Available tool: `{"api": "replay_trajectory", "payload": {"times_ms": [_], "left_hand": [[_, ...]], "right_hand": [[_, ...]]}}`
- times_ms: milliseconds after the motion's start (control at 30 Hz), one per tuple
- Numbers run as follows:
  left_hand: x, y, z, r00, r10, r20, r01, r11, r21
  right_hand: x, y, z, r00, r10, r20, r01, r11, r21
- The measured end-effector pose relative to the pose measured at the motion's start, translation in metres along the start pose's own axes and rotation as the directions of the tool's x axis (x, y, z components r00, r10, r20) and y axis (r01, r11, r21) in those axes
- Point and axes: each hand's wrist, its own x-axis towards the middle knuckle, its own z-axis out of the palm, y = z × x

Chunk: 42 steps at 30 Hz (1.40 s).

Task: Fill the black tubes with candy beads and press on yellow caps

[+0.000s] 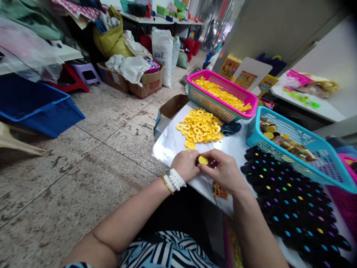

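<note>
My left hand (184, 165) and my right hand (223, 169) meet over the front part of a white table (167, 147). Between their fingertips is a small black piece with a round yellow disc (203, 160) on it. Both hands are closed around it, and my fingers cover much of its dark part. Just beyond lies a heap of yellow plastic rings (199, 126). A printed orange packet or card (220, 191) lies below my right hand. Rows of black pieces with coloured dots (284, 188) stand to the right.
A pink basket (223, 87) of yellow parts stands at the back. Beside it, a light-blue basket (306, 145) contains packets and yellow-topped pieces. An open carton (171, 108) is left of the table. A blue bin (52, 115) and cardboard boxes (147, 83) stand farther left.
</note>
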Motion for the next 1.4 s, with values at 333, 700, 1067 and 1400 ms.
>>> {"api": "replay_trajectory", "payload": {"times_ms": [333,700,1067,1400], "left_hand": [[-0.007,-0.006,-0.007,0.972,0.061,-0.227,-0.046,0.997,0.069],[0.010,-0.020,-0.018,0.953,0.141,-0.269,-0.039,0.935,0.354],[-0.032,0.034,-0.002,0.933,0.261,-0.249,-0.305,0.940,-0.156],[-0.059,0.097,0.055,0.947,0.314,0.060,-0.260,0.865,-0.428]], "right_hand": [[0.010,0.036,0.005,0.871,0.066,-0.487,-0.159,0.975,-0.154],[-0.019,0.011,-0.002,0.806,-0.015,-0.592,-0.111,0.978,-0.177],[-0.178,-0.006,0.029,0.823,0.267,-0.501,-0.133,0.949,0.287],[-0.210,-0.001,0.026,0.672,0.685,-0.280,-0.156,0.501,0.852]]}}
